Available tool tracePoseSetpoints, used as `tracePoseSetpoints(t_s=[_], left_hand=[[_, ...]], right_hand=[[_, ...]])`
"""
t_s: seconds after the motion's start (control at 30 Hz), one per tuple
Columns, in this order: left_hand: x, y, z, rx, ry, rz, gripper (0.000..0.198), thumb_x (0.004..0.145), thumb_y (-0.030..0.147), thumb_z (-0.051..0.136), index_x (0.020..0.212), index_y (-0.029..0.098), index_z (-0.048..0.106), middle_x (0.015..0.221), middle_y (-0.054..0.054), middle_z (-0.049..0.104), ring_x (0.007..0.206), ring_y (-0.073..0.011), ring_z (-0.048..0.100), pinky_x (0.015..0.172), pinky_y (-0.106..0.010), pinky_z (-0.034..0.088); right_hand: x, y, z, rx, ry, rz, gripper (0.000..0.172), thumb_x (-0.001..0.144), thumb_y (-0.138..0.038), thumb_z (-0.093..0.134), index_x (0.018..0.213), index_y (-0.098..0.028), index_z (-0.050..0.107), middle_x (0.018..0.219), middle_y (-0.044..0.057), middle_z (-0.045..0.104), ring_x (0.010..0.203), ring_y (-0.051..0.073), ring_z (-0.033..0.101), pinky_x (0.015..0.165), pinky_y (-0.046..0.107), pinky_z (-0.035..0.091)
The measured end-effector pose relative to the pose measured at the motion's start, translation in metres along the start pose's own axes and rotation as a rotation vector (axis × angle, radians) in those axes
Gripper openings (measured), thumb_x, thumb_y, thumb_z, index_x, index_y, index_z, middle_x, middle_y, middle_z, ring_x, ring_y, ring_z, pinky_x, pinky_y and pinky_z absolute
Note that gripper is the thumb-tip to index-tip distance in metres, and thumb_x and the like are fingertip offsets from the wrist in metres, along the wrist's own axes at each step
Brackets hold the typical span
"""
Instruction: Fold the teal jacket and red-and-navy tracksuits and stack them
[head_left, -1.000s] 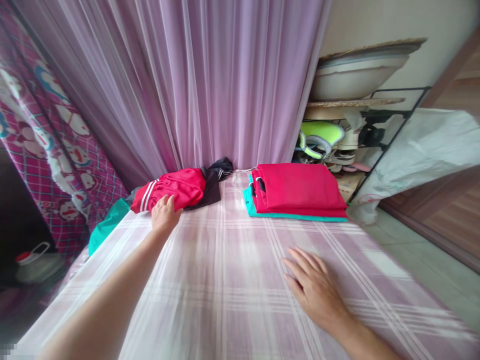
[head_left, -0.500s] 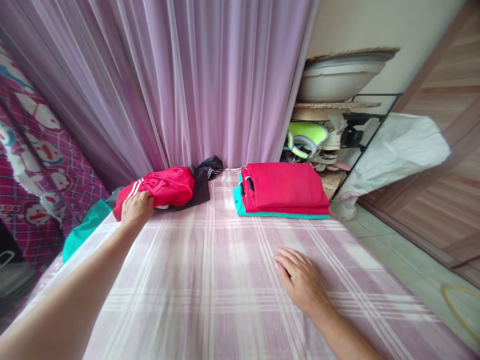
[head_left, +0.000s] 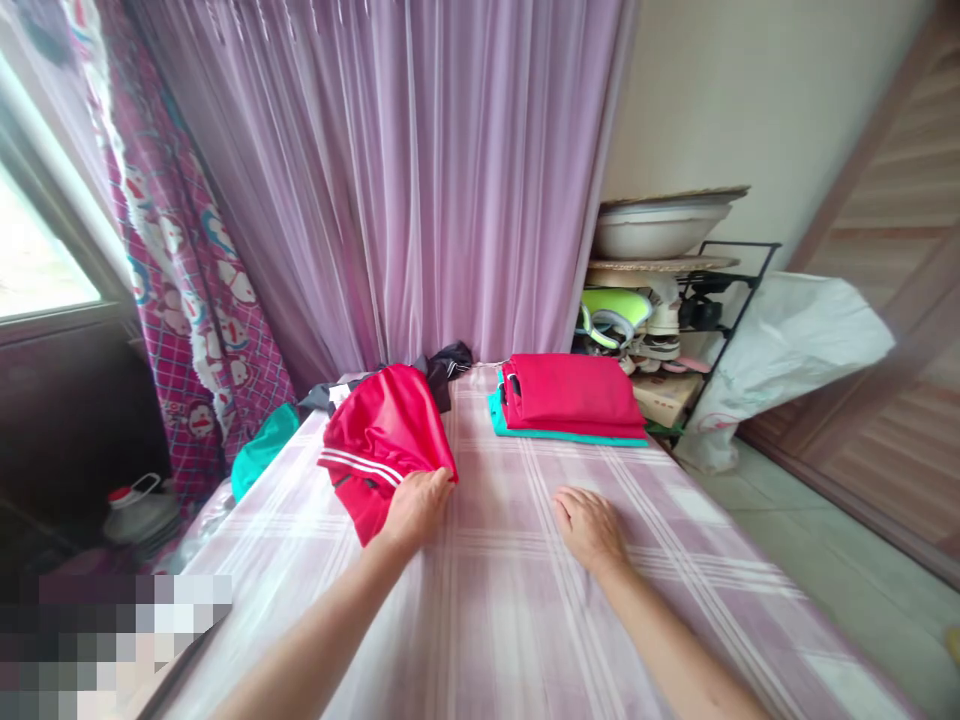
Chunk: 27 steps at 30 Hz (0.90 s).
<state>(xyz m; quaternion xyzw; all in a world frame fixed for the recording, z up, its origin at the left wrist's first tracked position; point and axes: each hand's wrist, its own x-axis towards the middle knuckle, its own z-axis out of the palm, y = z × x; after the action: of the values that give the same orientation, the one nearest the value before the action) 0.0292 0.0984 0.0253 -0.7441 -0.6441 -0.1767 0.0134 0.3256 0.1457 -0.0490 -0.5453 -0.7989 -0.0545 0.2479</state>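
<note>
Over plaid cloth (head_left: 495,600), the left hand (head_left: 420,505) grips red fabric (head_left: 394,415) (white-striped).

Left fingers (head_left: 437,482) pinched, left arm (head_left: 322,620) outstretched; right fingers (head_left: 577,503) loosely curled.

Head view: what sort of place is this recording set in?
Most likely a room in a home: a cartoon-print curtain hangs at the left, folded clothes lie on a plaid cloth, and shoes sit on a rack at the right.
</note>
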Motion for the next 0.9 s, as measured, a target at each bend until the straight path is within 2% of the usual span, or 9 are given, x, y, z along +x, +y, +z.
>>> tracePoseSetpoints(t_s=[0.2, 0.33, 0.47, 0.53, 0.6, 0.67, 0.77, 0.83, 0.9], left_hand=[[-0.064, 0.051, 0.009, -0.188, -0.079, 0.041, 0.032, 0.098, 0.038, 0.037, 0.095, 0.03, 0.068, 0.081, -0.003, 0.071, 0.075, -0.0193, 0.067, 0.077, -0.031, 0.05], [-0.077, 0.062, 0.001, -0.272, -0.161, 0.132, 0.033, 0.096, 0.046, 0.042, 0.094, 0.028, 0.07, 0.078, -0.004, 0.072, 0.073, -0.0188, 0.067, 0.077, -0.031, 0.051], [-0.064, 0.025, -0.025, -0.178, 0.06, -0.033, 0.027, 0.093, 0.044, 0.049, 0.097, 0.027, 0.069, 0.091, -0.005, 0.075, 0.086, -0.0223, 0.07, 0.081, -0.034, 0.054], [-0.058, -0.01, -0.039, -0.13, 0.196, -0.154, 0.031, 0.093, 0.036, 0.047, 0.115, 0.021, 0.065, 0.121, -0.014, 0.069, 0.115, -0.0293, 0.064, 0.099, -0.044, 0.048], [-0.058, -0.048, -0.048, -0.049, 0.381, -0.423, 0.045, 0.088, 0.036, 0.056, 0.128, 0.016, 0.058, 0.141, -0.02, 0.056, 0.132, -0.0334, 0.052, 0.106, -0.047, 0.043], [-0.062, -0.079, -0.054, -0.07, 0.328, -0.665, 0.055, 0.086, 0.04, 0.059, 0.132, 0.011, 0.055, 0.14, -0.024, 0.056, 0.129, -0.0362, 0.054, 0.101, -0.048, 0.046], [-0.068, -0.105, -0.063, -0.159, 0.175, -0.76, 0.039, 0.085, 0.039, 0.059, 0.113, 0.013, 0.066, 0.104, -0.015, 0.075, 0.098, -0.0299, 0.071, 0.081, -0.038, 0.055], [-0.063, -0.106, -0.07, -0.165, 0.154, -0.746, 0.026, 0.085, 0.034, 0.058, 0.1, 0.017, 0.071, 0.084, -0.009, 0.077, 0.082, -0.0262, 0.073, 0.072, -0.034, 0.055], [-0.046, -0.092, -0.077, -0.149, 0.176, -0.722, 0.025, 0.088, 0.031, 0.053, 0.1, 0.019, 0.071, 0.086, -0.009, 0.077, 0.082, -0.0269, 0.073, 0.072, -0.035, 0.054]], right_hand=[[-0.015, -0.009, -0.003, 0.036, -0.029, 0.042, 0.031, 0.091, -0.02, 0.046, 0.099, -0.022, 0.077, 0.115, 0.009, 0.074, 0.109, 0.022, 0.067, 0.096, 0.036, 0.046], [-0.032, -0.012, -0.005, 0.063, -0.028, 0.023, 0.034, 0.091, -0.02, 0.044, 0.1, -0.021, 0.076, 0.116, 0.009, 0.074, 0.11, 0.023, 0.067, 0.096, 0.038, 0.048], [-0.051, -0.007, -0.009, 0.074, 0.005, -0.002, 0.035, 0.09, -0.021, 0.043, 0.099, -0.021, 0.077, 0.114, 0.009, 0.075, 0.108, 0.023, 0.068, 0.095, 0.039, 0.05], [-0.058, -0.005, -0.011, 0.073, 0.026, -0.008, 0.036, 0.089, -0.02, 0.042, 0.098, -0.021, 0.077, 0.113, 0.009, 0.075, 0.107, 0.022, 0.068, 0.096, 0.039, 0.051], [-0.062, -0.004, -0.013, 0.066, 0.033, -0.006, 0.037, 0.089, -0.02, 0.041, 0.098, -0.021, 0.077, 0.113, 0.009, 0.075, 0.106, 0.022, 0.069, 0.095, 0.039, 0.051], [-0.063, -0.005, -0.015, 0.06, 0.028, -0.002, 0.037, 0.089, -0.02, 0.04, 0.098, -0.02, 0.077, 0.112, 0.009, 0.075, 0.106, 0.023, 0.069, 0.094, 0.039, 0.052], [-0.063, -0.008, -0.016, 0.062, 0.03, 0.008, 0.037, 0.089, -0.019, 0.041, 0.097, -0.021, 0.077, 0.111, 0.008, 0.076, 0.105, 0.023, 0.069, 0.094, 0.038, 0.052], [-0.062, -0.01, -0.016, 0.069, 0.041, 0.013, 0.036, 0.088, -0.019, 0.042, 0.096, -0.022, 0.077, 0.111, 0.008, 0.076, 0.105, 0.023, 0.069, 0.094, 0.038, 0.051], [-0.062, -0.012, -0.018, 0.084, 0.055, 0.017, 0.037, 0.089, -0.019, 0.041, 0.095, -0.022, 0.077, 0.11, 0.009, 0.076, 0.104, 0.023, 0.069, 0.094, 0.037, 0.051]])
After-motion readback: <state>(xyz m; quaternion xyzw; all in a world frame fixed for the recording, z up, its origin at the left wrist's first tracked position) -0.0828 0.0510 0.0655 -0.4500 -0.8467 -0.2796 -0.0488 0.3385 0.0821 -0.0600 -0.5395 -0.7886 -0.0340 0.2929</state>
